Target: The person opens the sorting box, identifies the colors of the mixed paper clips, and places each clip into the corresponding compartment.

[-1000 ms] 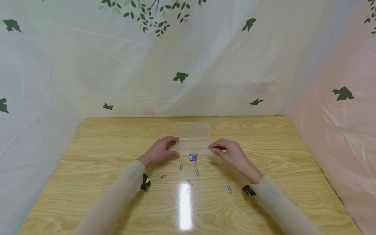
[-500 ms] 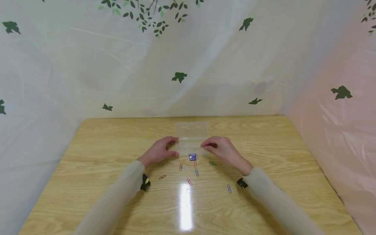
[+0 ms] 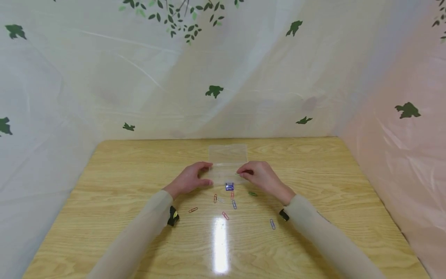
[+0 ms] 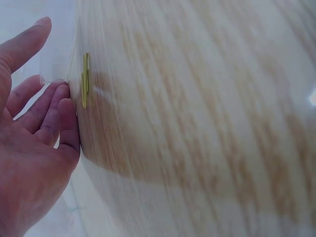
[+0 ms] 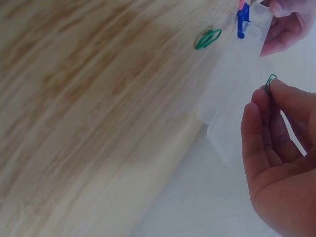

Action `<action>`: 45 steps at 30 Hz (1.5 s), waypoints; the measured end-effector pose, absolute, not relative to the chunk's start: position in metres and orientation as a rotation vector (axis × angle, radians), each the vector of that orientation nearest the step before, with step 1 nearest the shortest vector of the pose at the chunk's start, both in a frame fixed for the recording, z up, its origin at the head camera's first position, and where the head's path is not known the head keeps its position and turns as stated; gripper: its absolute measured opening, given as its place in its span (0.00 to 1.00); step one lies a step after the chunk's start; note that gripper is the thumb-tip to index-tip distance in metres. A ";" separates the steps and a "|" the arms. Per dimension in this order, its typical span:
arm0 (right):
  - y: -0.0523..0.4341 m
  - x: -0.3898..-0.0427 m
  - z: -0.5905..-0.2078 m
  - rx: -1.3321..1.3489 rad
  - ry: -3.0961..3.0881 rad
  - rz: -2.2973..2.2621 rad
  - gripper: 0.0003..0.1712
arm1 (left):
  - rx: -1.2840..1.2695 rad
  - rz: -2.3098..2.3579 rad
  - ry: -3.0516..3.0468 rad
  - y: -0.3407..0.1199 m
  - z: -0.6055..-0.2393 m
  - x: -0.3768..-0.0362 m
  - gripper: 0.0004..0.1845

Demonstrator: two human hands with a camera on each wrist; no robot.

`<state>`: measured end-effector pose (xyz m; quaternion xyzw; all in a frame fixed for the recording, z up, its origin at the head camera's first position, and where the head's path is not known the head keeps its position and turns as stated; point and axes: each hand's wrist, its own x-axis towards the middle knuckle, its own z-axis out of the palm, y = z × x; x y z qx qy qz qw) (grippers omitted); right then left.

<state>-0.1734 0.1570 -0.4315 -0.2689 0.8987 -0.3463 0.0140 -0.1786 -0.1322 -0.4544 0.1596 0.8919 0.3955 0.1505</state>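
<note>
A clear plastic box (image 3: 223,175) lies with its lid (image 3: 228,154) folded back at the middle of the table. On its front edge sits a blue clasp (image 3: 229,186). My left hand (image 3: 186,179) holds the box's left end, thumb at the front and fingers at the back. Over the right part of the box, my right hand (image 3: 263,176) pinches a small paper clip (image 5: 270,83) between thumb and fingertips; it looks green in the right wrist view. Another green paper clip (image 3: 252,193) lies to the right of the clasp.
Several loose paper clips lie in front of the box, among them a red one (image 3: 193,210), a pink one (image 3: 225,216) and a blue one (image 3: 272,224). The wooden table (image 3: 139,162) ends against a leaf-patterned sheet (image 3: 167,104) behind.
My right hand has moved left from the box's right edge to over its inside, carrying the paper clip. My left hand stays on the box.
</note>
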 end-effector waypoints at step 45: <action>0.174 -0.159 -0.428 -0.702 2.790 -1.223 0.08 | 0.449 1.116 2.569 -0.131 -0.454 -0.182 0.36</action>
